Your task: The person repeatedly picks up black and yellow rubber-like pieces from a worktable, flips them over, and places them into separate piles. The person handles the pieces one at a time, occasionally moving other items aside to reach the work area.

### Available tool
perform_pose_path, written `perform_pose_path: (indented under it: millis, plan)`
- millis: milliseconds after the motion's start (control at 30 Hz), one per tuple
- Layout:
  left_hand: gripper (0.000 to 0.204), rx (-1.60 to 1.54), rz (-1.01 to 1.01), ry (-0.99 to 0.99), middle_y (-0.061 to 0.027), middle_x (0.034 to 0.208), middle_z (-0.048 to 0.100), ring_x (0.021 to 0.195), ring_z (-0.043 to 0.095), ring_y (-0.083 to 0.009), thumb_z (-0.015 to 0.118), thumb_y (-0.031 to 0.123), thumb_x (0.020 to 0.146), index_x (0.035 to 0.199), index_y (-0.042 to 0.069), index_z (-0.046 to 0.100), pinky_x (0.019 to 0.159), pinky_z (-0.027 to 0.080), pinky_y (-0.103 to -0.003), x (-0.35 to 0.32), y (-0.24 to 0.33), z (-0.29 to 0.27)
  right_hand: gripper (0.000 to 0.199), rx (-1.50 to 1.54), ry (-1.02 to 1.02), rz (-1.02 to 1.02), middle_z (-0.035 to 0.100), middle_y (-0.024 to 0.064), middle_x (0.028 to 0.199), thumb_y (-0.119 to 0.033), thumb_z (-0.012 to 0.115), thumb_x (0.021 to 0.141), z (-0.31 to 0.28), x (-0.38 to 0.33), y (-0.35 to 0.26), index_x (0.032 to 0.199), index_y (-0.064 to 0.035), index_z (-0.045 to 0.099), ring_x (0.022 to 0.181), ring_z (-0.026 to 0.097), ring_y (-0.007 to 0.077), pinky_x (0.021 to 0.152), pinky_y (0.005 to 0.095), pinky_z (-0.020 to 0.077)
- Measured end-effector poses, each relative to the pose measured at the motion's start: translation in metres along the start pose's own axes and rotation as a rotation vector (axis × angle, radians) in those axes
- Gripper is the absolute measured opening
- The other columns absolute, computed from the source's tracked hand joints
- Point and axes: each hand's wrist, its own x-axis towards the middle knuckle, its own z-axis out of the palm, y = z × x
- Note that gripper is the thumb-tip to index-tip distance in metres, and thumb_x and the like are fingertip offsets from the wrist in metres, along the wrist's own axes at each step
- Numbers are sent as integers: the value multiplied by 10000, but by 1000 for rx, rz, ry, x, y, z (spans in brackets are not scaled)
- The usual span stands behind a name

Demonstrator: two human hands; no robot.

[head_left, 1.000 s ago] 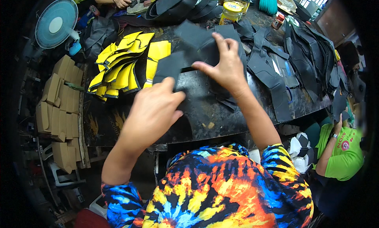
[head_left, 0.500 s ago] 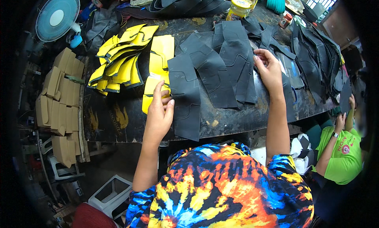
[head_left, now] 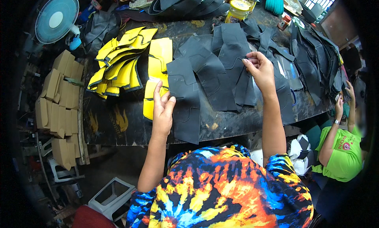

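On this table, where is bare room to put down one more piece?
Bare table shows at the near left corner, below the yellow pieces and left of the left hand. A narrow strip runs along the near edge under the black pieces. The middle, right side and far edge are crowded.

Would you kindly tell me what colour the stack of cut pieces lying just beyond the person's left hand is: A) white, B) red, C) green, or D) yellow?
D: the left hand rests at the edge of a dark grey piece, and the fanned stack lying beyond it on the worktable is bright yellow.
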Motion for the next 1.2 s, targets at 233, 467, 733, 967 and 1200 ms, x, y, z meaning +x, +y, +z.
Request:
perform_pose_path:
  millis: [233, 467, 733, 967, 1200]
  plan:
    - [693, -74, 332, -57, -159, 1521, 386, 1413, 372, -231, 576, -83, 919, 1544, 50, 309, 1161, 308, -350, -2, 9, 7, 243, -117, 41, -18, 673, 57, 760, -133, 781, 831, 4, -3, -2, 995, 19, 688, 659, 610, 100, 642, 259, 511]
    - [642, 20, 269, 5, -146, 1542, 358, 1358, 427, -182, 523, -94, 936, 1532, -28, 295, 1130, 327, -305, -5, -8, 12, 201, 44, 40, 114, 690, 69, 791, -84, 711, 886, 1, -7, -8, 1049, 25, 666, 698, 685, 113, 625, 254, 532]
    - [711, 128, 254, 15, -212, 1574, 288, 1383, 415, -249, 526, -87, 941, 1570, 53, 227, 1090, 381, -333, -10, -5, 4, 313, 158, -126, 294, 720, 114, 916, -107, 696, 925, -9, -17, -18, 1184, 11, 565, 777, 711, 128, 625, 232, 543]
    - [694, 185, 229, 71, -181, 1570, 307, 1431, 369, -308, 580, -22, 935, 1549, 53, 265, 1143, 334, -433, -27, 3, 3, 505, 231, 29, 195, 680, 75, 842, -118, 798, 846, 17, -26, -20, 1216, 17, 482, 713, 673, 108, 599, 215, 521]
    - [631, 312, 349, 111, -148, 1546, 351, 1429, 381, -302, 577, -6, 936, 1515, 35, 330, 1136, 357, -437, -31, 6, 5, 525, 420, -2, 191, 670, 71, 804, -21, 795, 796, 25, -18, -17, 1233, 48, 511, 663, 655, 113, 581, 225, 521]
